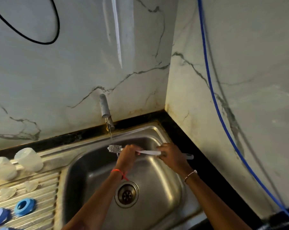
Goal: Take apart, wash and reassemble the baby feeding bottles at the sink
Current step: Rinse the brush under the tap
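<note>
White bottle brush (148, 152) held level under the tap (105, 110) stream to rinse its bristles (114, 148); my left hand (128, 157) curls round the stem, right hand (172, 155) grips the handle, steadying.

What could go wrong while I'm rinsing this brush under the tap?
The brush sits under the stream from the tap, so its bristles may flick water onto the wall. The left hand grips near the wet bristles and might slip. The bottles stand on the drainboard beside the sink; a swinging elbow may topple them.
</note>
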